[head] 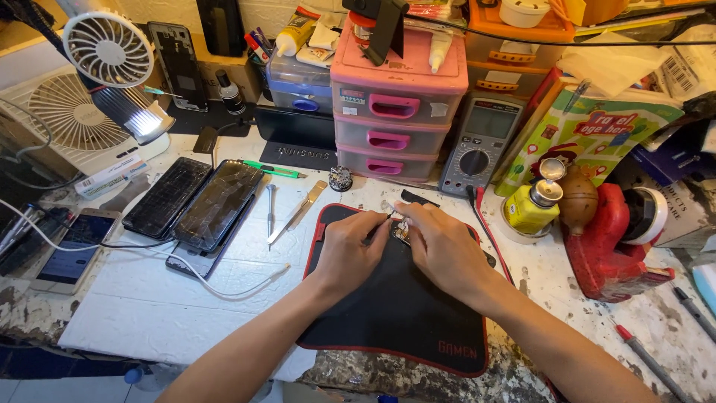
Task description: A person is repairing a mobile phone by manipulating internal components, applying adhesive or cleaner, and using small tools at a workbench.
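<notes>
At the centre of the frame, on the black mat with red border (403,313), both hands worked on a small opened device (403,231). The left hand (350,250) pinched a thin tool (probably tweezers), its tip at the device's upper edge; the right hand (440,246) pressed the device down, fingers closed over it. The work seemed in the middle: the part lay open, nothing reassembled. At upper right stood a green illustrated box (589,138); lower, a yellow bottle (531,209); at top centre, pink drawers (395,104) with small labels.
</notes>
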